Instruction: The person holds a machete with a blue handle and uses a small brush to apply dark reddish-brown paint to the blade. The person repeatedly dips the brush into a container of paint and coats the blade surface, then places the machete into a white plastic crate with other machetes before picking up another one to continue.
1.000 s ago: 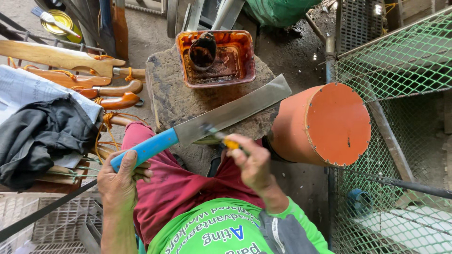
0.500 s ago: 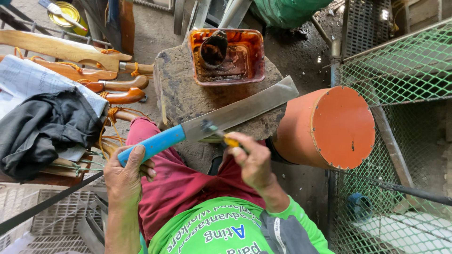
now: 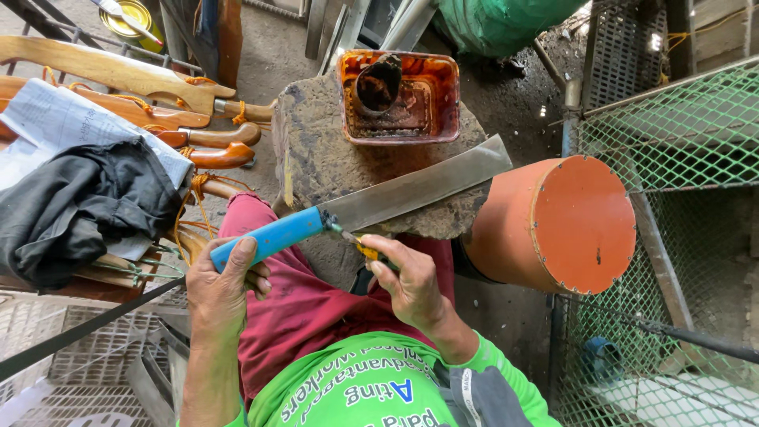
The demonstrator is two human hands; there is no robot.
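My left hand (image 3: 221, 285) grips the blue handle (image 3: 273, 235) of a long machete, whose grey blade (image 3: 423, 183) lies flat across a rough stone block (image 3: 324, 158). My right hand (image 3: 407, 281) pinches a small yellow-handled tool (image 3: 360, 247); its tip touches the blade's base right beside the handle. An orange-brown square tub (image 3: 439, 87) with dark liquid and a rusty tin can (image 3: 378, 83) inside stands on the far side of the stone.
An orange cylindrical drum (image 3: 565, 225) lies on its side to the right, against green wire mesh (image 3: 680, 134). Wooden-handled knives in sheaths (image 3: 150, 91) are stacked at left, with dark cloth (image 3: 79, 209) and paper on them. A yellow tin (image 3: 130, 16) sits at top left.
The view has shifted slightly. The blade and both hands keep nearly the same pose, with the small tool still working at the blade's base.
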